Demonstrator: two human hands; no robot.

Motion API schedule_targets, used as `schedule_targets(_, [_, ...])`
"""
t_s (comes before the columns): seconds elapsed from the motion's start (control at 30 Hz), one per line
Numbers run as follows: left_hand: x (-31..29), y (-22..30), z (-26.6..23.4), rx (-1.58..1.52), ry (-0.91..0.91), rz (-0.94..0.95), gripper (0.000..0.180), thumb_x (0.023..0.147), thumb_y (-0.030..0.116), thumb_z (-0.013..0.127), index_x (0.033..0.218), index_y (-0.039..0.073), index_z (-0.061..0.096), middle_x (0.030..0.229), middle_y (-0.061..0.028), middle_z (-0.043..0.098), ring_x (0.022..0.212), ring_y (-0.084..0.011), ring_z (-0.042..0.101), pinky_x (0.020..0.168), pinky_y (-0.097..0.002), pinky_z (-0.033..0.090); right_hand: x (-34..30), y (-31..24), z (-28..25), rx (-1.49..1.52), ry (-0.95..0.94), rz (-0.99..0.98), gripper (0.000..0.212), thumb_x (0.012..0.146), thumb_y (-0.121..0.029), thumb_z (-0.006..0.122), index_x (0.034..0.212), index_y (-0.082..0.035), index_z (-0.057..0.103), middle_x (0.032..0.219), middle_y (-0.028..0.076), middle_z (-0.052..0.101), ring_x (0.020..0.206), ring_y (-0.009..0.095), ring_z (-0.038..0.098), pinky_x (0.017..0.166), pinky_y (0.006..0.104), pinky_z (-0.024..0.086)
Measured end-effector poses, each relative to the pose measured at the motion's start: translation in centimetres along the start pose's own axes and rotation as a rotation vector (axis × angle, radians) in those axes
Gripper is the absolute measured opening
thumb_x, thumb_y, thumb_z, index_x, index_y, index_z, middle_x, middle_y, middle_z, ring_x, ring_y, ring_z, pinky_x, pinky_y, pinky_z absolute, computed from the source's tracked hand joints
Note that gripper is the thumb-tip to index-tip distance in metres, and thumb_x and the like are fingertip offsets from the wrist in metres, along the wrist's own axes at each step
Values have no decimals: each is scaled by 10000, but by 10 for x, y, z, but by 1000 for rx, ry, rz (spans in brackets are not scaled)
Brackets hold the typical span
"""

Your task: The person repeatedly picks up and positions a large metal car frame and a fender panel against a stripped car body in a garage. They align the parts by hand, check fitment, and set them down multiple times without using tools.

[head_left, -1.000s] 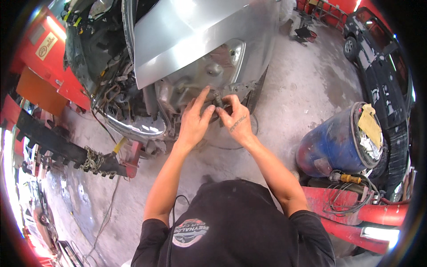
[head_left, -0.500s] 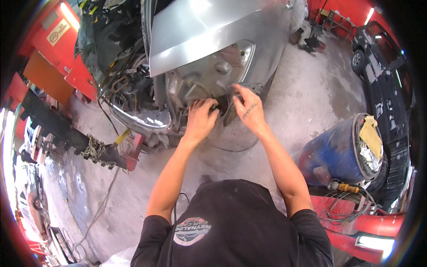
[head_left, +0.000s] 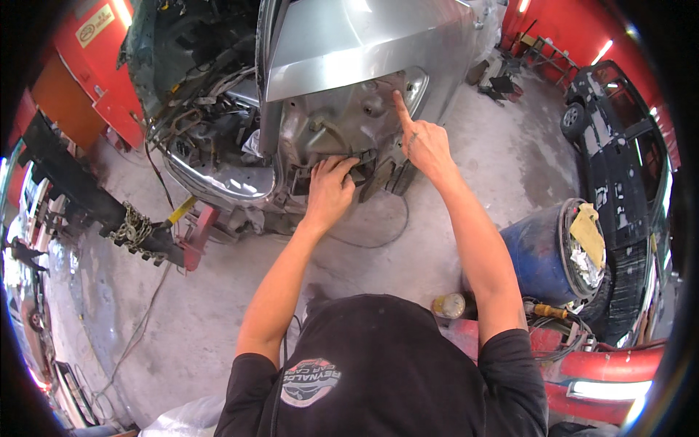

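Note:
A silver car body panel (head_left: 364,51) stands in front of me, with a bare metal recess (head_left: 328,120) below its overhanging edge. At the lower part of the recess sits a black plastic part (head_left: 358,162). My left hand (head_left: 331,191) is closed over its edge, the fingers bent on it and the thumb partly hidden. Higher up to the right is my right hand (head_left: 426,144), holding nothing. Its index finger stretches toward the upper right of the recess, the tip at the metal; the other fingers are curled.
Left of the recess, the car's open end (head_left: 211,138) shows wires and metal parts. A red and black frame with a chain (head_left: 133,227) stands at left. On the right are a blue drum (head_left: 542,251), a black car (head_left: 619,175) and red equipment (head_left: 608,364).
My right hand has moved up and right, from beside the dark part to the upper recess, with its index finger now extended. My left hand stays at the black part.

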State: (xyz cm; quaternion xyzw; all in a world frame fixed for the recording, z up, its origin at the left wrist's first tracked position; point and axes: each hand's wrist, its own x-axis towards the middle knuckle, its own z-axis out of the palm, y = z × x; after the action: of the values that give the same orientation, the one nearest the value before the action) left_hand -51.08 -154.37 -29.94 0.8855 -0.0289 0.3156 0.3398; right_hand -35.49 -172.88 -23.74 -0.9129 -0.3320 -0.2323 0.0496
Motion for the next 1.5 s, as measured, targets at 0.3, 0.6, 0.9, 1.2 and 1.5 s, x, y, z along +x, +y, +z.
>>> schedule_targets(0.3, [-5, -5, 1, -42, 43, 4, 337, 865, 33, 562, 1171, 47, 702, 1209, -158, 637, 1127, -373, 566, 1040, -461, 405, -4, -3, 18, -114, -64, -96, 1003, 754, -28, 615, 1638, -126, 152, 619, 154, 648, 552, 328, 655, 558, 444, 530])
schedule_targets(0.6, [-7, -6, -3, -77, 58, 6, 327, 868, 28, 558, 1161, 34, 702, 1202, -163, 647, 1143, -365, 581, 1082, -466, 388, 18, -10, -2, -164, -142, -118, 978, 757, -66, 602, 1618, -21, 141, 634, 161, 661, 564, 327, 669, 545, 436, 529])
schedule_targets(0.9, [-7, -14, -2, -79, 30, -10, 344, 870, 37, 571, 1190, 50, 696, 1230, -164, 636, 1176, -373, 565, 1056, -455, 422, 8, -10, 12, -154, -102, -152, 973, 749, -73, 611, 1589, 67, 142, 572, 164, 618, 515, 326, 642, 509, 427, 513])
schedule_targets(1.2, [-7, -11, -4, -76, -4, -30, 356, 878, 59, 588, 1218, 75, 693, 1269, -166, 623, 1204, -379, 550, 1044, -452, 441, -8, -10, 15, -101, -8, -102, 921, 735, -88, 620, 1560, 81, 249, 558, 139, 615, 486, 306, 627, 491, 421, 500])
schedule_targets(1.5, [-5, -8, -2, -45, 58, 37, 333, 857, 64, 596, 1170, 43, 708, 1177, -169, 650, 1115, -363, 591, 1052, -459, 412, -1, -17, 8, -20, -65, -13, 926, 795, -118, 650, 1591, 21, 199, 640, 189, 641, 576, 361, 650, 565, 471, 534])
